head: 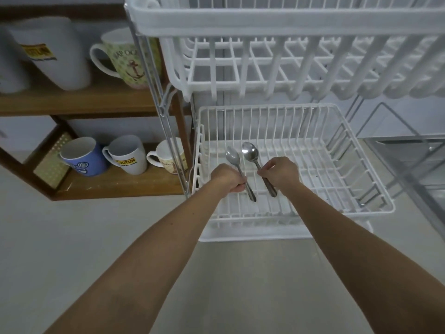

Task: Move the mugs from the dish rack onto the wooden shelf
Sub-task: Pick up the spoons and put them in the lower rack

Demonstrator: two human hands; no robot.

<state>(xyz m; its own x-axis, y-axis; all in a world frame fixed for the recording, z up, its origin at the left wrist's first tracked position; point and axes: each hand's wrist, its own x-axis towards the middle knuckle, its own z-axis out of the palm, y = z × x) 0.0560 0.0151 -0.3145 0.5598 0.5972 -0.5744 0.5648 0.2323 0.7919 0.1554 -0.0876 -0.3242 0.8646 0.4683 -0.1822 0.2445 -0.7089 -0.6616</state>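
Over the white dish rack's lower basket [375, 208], my left hand [228, 178] grips a metal spoon [233, 157] by its handle. My right hand [279, 173] holds a second spoon [250, 150] the same way, bowl pointing away. I see no mugs in either basket. The wooden shelf [101, 186] on the left carries a blue mug [83, 156], a white Jotun mug [127, 156] and a cream mug [168, 157] on its lower board. Its upper board holds a large white Jotun mug [55, 51] and a green anchor mug [125, 59].
The rack's upper basket [277, 20] hangs close above the hands. A metal frame post [166, 131] stands between rack and shelf. A grey metal stand [409, 165] is at the right. Pale floor [72, 237] lies below the arms.
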